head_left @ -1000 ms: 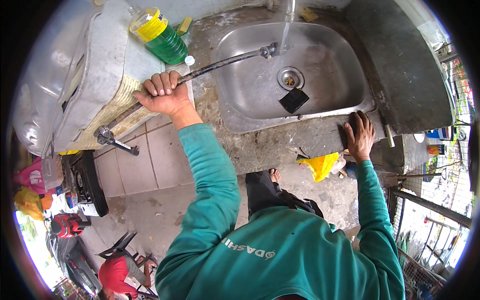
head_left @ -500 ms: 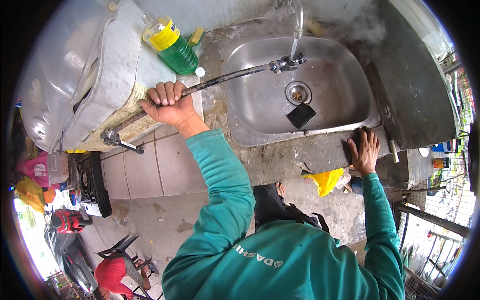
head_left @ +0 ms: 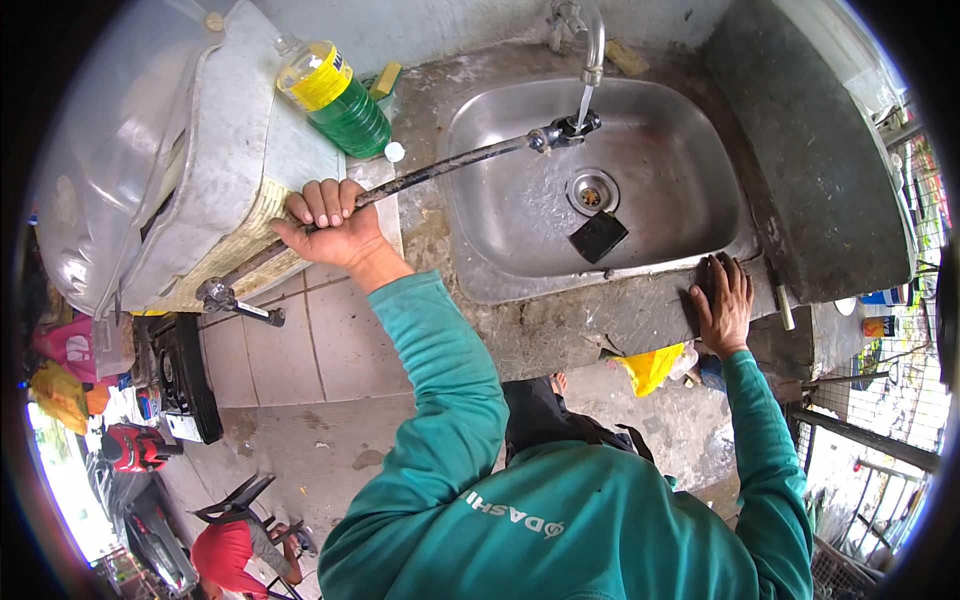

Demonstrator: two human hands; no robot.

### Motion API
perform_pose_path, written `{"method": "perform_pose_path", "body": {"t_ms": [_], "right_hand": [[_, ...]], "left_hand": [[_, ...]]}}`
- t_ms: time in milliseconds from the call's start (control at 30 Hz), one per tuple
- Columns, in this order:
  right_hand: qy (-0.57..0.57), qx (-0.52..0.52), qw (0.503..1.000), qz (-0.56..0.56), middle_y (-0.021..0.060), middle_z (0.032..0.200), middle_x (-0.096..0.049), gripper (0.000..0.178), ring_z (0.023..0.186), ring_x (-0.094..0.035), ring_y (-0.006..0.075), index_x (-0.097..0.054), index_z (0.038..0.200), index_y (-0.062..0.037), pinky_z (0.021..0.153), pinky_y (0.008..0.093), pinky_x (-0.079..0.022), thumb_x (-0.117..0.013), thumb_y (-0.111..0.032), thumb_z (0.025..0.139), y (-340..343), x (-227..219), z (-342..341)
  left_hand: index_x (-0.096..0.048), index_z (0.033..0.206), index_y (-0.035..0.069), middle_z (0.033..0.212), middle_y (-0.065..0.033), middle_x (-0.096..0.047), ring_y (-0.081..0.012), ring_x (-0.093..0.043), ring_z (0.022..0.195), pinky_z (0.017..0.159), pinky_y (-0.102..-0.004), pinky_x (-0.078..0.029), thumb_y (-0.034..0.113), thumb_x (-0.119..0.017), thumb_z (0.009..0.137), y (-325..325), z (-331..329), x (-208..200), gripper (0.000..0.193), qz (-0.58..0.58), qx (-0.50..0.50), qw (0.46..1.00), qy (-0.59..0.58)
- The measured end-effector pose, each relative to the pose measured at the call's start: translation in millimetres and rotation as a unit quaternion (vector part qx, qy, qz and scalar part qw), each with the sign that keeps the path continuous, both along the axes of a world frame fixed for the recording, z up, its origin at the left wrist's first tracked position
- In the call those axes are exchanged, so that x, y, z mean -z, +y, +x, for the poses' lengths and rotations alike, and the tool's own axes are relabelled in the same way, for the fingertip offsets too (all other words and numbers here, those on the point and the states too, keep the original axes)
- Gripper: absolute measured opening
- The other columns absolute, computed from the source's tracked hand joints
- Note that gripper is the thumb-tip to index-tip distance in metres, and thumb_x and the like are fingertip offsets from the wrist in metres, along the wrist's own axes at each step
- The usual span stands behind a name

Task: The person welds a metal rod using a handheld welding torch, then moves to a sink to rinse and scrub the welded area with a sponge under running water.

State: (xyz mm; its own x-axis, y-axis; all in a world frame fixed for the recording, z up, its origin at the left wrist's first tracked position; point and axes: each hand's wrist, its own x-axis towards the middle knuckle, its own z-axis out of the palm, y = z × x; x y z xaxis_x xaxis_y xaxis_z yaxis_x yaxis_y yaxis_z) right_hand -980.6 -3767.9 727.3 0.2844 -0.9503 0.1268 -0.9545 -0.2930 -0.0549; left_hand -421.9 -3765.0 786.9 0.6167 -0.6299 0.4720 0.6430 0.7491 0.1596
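Note:
My left hand [head_left: 338, 224] is closed round a long, dirty metal shaft [head_left: 430, 172], gripping it past its middle. A dark joint [head_left: 565, 131] at the far end of the shaft is over the sink [head_left: 470, 255], where running water from the tap [head_left: 593, 62] strikes it. The near end carries another joint [head_left: 218, 295] with a short crosswise stub and hangs beyond the tiled counter, left of my hand. My right hand [head_left: 725, 308] lies on the concrete front edge of the sink counter, fingers stretched out, holding nothing. In the basin, a black flat piece [head_left: 599, 237] lies by the drain [head_left: 592, 191].
A bottle of green liquid [head_left: 345, 105] stands behind my left hand, with a yellow sponge [head_left: 385, 80] beside it. A grey-white box [head_left: 225, 110] rises at the left. A stove [head_left: 185, 375] is farther left. Behind me, a person in red [head_left: 225, 555] sits low.
The view has shifted slightly. The shaft's far joint stays under the running water, with my left hand still gripping the shaft. My right hand has stayed on the counter edge.

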Motion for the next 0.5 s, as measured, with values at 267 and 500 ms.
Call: {"method": "perform_pose_path", "body": {"t_ms": [267, 500], "right_hand": [[-0.003, -0.008, 1.0, -0.004, 0.0215, 0.153, -0.043, 0.07, 0.145, -0.035, 0.0392, -0.045, 0.148, -0.0064, 0.123, 0.0536, -0.018, -0.052, -0.053, 0.097, 0.2, -1.2, 0.3], [0.006, -0.015, 1.0, -0.007, 0.0223, 0.153, -0.042, 0.069, 0.144, -0.036, 0.0397, -0.045, 0.149, -0.0048, 0.122, 0.0521, -0.02, -0.05, -0.053, 0.099, -0.6, -2.3, 1.9]], "left_hand": [[-0.044, 0.062, 0.017, 0.051, 0.0051, -0.039, -0.0084, -0.036, 0.046, 0.045, -0.0234, -0.031, 0.062, -0.055, 0.095, -1.8, -2.4, -1.2, 0.057, 0.009, -0.013, 1.0, -0.006], [-0.044, 0.062, 0.017, 0.052, 0.0051, -0.039, -0.0079, -0.036, 0.047, 0.045, -0.0223, -0.032, 0.064, -0.05, 0.097, -1.5, -1.0, -0.7, 0.059, -0.007, 0.019, 1.0, 0.003]]}}
